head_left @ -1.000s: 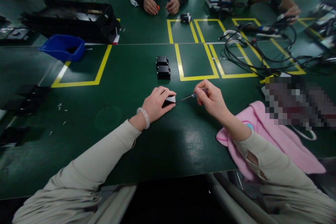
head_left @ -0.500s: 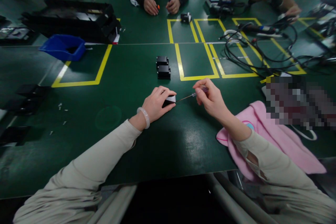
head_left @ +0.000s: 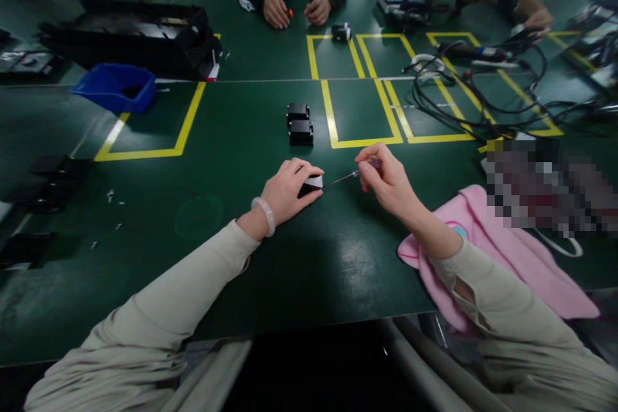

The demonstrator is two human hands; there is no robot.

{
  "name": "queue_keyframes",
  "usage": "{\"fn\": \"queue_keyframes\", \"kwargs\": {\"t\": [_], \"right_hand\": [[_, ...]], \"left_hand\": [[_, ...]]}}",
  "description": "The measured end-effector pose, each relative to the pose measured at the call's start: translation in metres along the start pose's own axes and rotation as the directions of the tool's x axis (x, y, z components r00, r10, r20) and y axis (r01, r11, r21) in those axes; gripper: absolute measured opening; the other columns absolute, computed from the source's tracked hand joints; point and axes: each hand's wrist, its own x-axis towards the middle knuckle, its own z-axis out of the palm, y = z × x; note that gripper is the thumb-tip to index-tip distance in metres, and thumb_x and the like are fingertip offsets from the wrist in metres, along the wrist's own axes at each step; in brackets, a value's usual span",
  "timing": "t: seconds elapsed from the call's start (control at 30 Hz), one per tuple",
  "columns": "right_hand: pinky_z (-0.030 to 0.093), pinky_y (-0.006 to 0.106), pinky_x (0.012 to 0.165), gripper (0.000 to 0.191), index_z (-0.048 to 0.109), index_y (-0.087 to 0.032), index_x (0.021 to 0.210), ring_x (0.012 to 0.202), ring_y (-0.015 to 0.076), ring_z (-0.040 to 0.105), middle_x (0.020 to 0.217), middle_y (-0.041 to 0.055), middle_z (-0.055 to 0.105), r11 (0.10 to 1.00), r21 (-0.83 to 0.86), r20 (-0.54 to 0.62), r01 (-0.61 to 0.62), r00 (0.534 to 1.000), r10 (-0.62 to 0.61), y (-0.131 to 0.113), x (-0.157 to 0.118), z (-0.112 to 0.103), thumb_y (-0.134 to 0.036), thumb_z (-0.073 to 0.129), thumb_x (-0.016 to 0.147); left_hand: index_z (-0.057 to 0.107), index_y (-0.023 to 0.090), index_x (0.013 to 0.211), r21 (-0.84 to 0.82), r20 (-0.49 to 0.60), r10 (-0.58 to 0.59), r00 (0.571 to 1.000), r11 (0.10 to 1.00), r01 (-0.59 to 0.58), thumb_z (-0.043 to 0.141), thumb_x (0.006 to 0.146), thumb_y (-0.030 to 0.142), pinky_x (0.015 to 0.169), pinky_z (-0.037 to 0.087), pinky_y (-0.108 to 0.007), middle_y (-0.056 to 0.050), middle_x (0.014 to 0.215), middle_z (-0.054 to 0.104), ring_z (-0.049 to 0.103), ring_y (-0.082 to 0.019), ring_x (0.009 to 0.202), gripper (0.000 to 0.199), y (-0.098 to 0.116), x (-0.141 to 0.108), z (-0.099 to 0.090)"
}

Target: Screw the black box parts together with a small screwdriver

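Note:
My left hand point(head_left: 291, 187) is closed around a small black block-shaped part point(head_left: 311, 185) and holds it on the green table. Between my right hand's point(head_left: 383, 179) fingers is a screwdriver point(head_left: 356, 173) with a thin shaft and a clear purplish handle. Its tip meets the right side of the black part, low down near my left thumb; the exact contact point is too small to make out. Two similar black blocks point(head_left: 300, 131) with small silver bits at their sides stand just beyond my left hand.
Loose screws point(head_left: 111, 196) lie to the left, near several dark parts point(head_left: 46, 193). A blue bin point(head_left: 116, 87) and a black tray point(head_left: 135, 35) stand farther back. Cables point(head_left: 483, 93) and a pink cloth point(head_left: 476, 225) are on the right. Co-workers' hands point(head_left: 276, 11) rest across the table.
Almost nothing differs. The screwdriver's handle looks slightly turned in my right hand, while my left hand and the black part stay in place.

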Motion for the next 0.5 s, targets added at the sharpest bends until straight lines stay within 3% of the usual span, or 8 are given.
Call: {"fn": "queue_keyframes", "kwargs": {"t": [0.13, 0.33, 0.5], "right_hand": [[0.035, 0.028, 0.051, 0.030, 0.054, -0.024, 0.089, 0.047, 0.0099, 0.048, 0.058, -0.0073, 0.051, 0.999, -0.047, 0.015, -0.002, 1.000, 0.003, -0.0002, 0.0009, -0.0018, -0.049, 0.059, 0.105], [0.040, 0.028, 0.054, 0.030, 0.054, -0.025, 0.096, 0.051, 0.0103, 0.052, 0.065, -0.0068, 0.054, 1.000, 0.009, 0.017, 0.002, 1.000, -0.002, -0.0022, 0.0015, -0.0019, -0.054, 0.059, 0.104], [0.035, 0.028, 0.050, 0.035, 0.053, -0.024, 0.089, 0.047, 0.0101, 0.049, 0.057, -0.0073, 0.051, 0.999, -0.034, 0.006, -0.019, 1.000, 0.019, 0.0000, 0.0009, -0.0013, -0.055, 0.056, 0.105]], "left_hand": [[0.062, 0.022, 0.128, 0.000, -0.001, 0.004, 1.000, 1.000, -0.004, 0.071, 0.096, 0.028, 0.093, 0.056, -0.043, -0.009, 0.122, 0.063, 0.060, -0.028, 0.115, 0.034, -0.0005, 0.0001, -0.0003], [0.061, 0.023, 0.128, -0.012, 0.002, -0.002, 1.000, 1.000, 0.002, 0.071, 0.096, 0.028, 0.094, 0.056, -0.044, -0.009, 0.122, 0.064, 0.060, -0.028, 0.116, 0.034, 0.0002, 0.0000, -0.0007], [0.062, 0.022, 0.129, -0.007, -0.005, 0.010, 1.000, 1.000, -0.010, 0.072, 0.096, 0.027, 0.094, 0.056, -0.044, -0.009, 0.122, 0.064, 0.060, -0.028, 0.115, 0.034, 0.0004, -0.0001, -0.0006]]}}
